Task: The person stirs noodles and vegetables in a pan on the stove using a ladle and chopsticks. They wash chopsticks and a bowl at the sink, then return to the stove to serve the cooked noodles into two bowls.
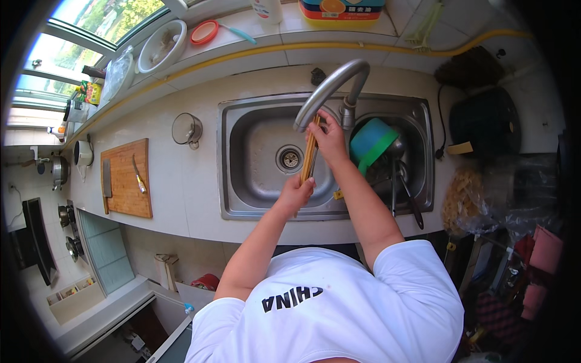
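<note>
A bundle of wooden chopsticks (309, 156) is held between both hands, over the right side of the larger bowl of a stainless-steel sink (254, 154). My left hand (297, 193) grips the lower end of the bundle. Close under the faucet spout, my right hand (328, 138) has its fingers around the upper end. The curved metal faucet (333, 84) arches above the chopsticks; whether water runs is not plain. The sink drain (290, 159) shows to the left of the bundle.
The smaller sink bowl holds a blue-and-green plastic dipper (374, 140) and a dark-handled utensil (412, 206). A glass mug (187, 129) stands left of the sink. Farther left, a cleaver (107, 179) and a small knife (139, 174) lie on a wooden cutting board (125, 199). A yellow pipe (272, 49) runs behind.
</note>
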Demonstrator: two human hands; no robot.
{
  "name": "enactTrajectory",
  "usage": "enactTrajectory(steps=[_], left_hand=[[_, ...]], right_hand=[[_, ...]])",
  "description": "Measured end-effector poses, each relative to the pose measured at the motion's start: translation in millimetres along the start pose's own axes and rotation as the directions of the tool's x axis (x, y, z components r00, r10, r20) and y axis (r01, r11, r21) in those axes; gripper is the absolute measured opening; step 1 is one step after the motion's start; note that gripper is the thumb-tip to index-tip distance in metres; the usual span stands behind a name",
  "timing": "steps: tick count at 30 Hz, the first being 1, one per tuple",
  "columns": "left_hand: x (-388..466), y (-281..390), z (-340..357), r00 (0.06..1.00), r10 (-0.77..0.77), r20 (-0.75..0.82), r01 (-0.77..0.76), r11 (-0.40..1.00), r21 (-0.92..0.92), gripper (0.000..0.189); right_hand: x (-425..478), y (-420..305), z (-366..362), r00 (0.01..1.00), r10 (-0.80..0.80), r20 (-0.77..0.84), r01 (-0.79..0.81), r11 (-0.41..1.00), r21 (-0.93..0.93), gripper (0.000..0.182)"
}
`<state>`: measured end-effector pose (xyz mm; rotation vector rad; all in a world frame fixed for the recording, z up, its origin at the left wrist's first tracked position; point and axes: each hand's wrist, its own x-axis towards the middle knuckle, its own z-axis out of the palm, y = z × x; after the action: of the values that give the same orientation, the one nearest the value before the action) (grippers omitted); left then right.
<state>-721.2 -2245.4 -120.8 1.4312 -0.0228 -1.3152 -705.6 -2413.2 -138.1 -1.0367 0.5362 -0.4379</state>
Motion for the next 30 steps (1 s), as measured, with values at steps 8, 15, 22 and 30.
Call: enactTrajectory(steps=[8, 15, 22, 30], left_hand=[[0.8, -15.8, 3.3, 0.994, 0.049, -0.100, -0.043, 0.997, 0.057, 0.018], [-13.4, 10.3, -14.3, 0.990, -0.082, 0.111, 0.100, 0.980, -0.172, 0.021], [-19.0, 19.2, -21.0, 0.968, -0.069, 0.240, 0.133, 0.956, -0.261, 0.028], [-19.1, 18.6, -8.4, 0.998, 0.049, 0.036, -0.044, 0.991, -0.130, 0.030]], right_hand=[[10.6, 4.8, 9.8, 0.989, 0.070, -0.132, -0.074, 0.997, -0.022, 0.016], [-0.5, -16.6, 4.8, 0.967, 0.160, 0.196, -0.166, 0.986, 0.016, 0.032], [-0.4, -13.7, -0.8, 0.976, 0.129, 0.175, -0.124, 0.992, -0.037, 0.036], [6.0, 4.4, -3.6, 0.996, 0.092, -0.014, -0.092, 0.995, 0.035, 0.036]])
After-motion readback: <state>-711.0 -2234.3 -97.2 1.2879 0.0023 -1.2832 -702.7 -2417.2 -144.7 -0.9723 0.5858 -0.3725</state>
